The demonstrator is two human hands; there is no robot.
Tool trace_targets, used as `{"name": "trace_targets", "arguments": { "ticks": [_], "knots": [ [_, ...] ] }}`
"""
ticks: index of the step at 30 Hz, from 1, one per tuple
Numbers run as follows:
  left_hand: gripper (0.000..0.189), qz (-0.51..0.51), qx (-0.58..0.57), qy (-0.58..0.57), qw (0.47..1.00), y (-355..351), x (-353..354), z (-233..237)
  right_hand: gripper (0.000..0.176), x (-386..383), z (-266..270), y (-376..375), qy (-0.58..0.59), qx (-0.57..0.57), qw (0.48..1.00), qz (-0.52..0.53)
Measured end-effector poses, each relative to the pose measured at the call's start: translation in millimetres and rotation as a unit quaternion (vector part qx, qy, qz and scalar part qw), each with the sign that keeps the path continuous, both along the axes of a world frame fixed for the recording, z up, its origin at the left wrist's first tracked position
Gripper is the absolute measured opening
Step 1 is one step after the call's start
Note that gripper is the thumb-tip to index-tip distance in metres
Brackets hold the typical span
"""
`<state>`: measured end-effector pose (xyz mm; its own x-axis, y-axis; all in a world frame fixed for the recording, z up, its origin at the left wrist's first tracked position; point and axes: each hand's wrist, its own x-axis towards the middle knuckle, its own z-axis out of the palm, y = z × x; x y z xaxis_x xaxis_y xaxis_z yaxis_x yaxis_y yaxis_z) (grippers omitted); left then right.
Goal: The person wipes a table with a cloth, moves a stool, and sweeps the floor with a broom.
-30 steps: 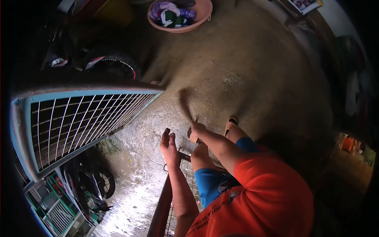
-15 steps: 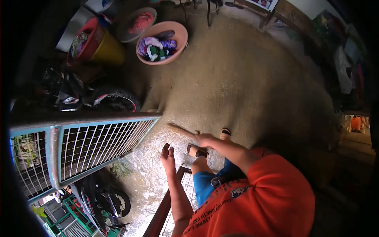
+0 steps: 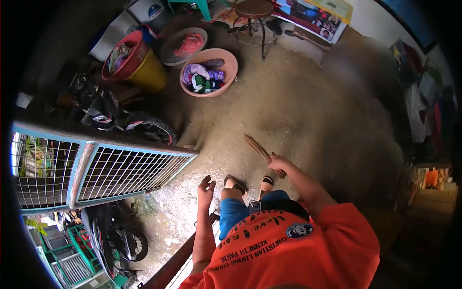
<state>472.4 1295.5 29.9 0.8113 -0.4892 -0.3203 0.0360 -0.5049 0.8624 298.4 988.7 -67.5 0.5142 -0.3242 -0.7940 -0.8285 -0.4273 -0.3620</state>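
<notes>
A bundle of thin brown sticks (image 3: 257, 147), like a short broom, is gripped in my right hand (image 3: 278, 163), its long end pointing up and left over the concrete floor. My left hand (image 3: 206, 189) is held out with its fingers apart and slightly curled, nothing in it, nearest to the edge of the blue-framed mesh gate (image 3: 82, 176). My sandalled feet stand on the floor between and just below the two hands.
At the upper left are a pink basin (image 3: 233, 72) of clothes, a grey basin (image 3: 202, 34) with pink cloth, a red basin (image 3: 139, 52) on a yellow bucket (image 3: 149, 77), and a motorcycle (image 3: 147, 126). A round stool (image 3: 254, 9) stands farther back. Another motorcycle (image 3: 108, 236) is beyond the gate.
My right hand has swung to the right with the stick bundle, which now points more upward. The view has shifted, showing more of the stool and back wall. My left hand remains free.
</notes>
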Motion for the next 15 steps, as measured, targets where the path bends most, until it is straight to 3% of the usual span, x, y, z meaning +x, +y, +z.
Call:
{"name": "trace_targets", "arguments": {
  "ticks": [4, 10, 15],
  "knots": [
    [0.045, 0.022, 0.003, -0.034, 0.999, -1, 40, -4, 0.061, 33, -3, -3, -0.007, 0.057, 0.998, -0.008],
    [0.053, 0.061, -0.038, -0.048, 0.996, -14, 128, -4, 0.069, 116, -17, 14, -0.059, 0.047, 0.997, 0.028],
    [0.057, 0.081, -0.054, -0.095, 0.991, -27, 209, 12, 0.057, 209, -1, 28, -0.07, 0.114, 0.99, 0.054]
  ]
}}
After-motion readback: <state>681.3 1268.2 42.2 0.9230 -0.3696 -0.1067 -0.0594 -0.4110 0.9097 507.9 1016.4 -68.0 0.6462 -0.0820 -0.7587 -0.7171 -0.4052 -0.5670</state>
